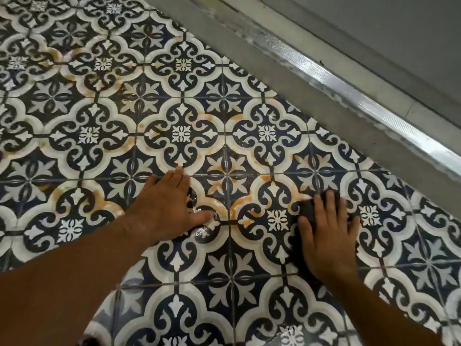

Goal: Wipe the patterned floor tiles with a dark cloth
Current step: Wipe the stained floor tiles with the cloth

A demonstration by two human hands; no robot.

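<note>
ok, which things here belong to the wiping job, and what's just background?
Job:
right hand pressing dark cloth
left hand flat on floor
patterned tiles, orange stains

Background:
grey threshold
metal door track

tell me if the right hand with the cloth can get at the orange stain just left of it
Probably yes: the right hand presses the dark cloth beside the orange stain, with only bare tile between.

The right hand [325, 233] covers most of the dark cloth [308, 208], leaving only its far and left margins showing. Both forearms are cut off at the near edge. The far-left floor tiles [30, 33] are blurred.
</note>
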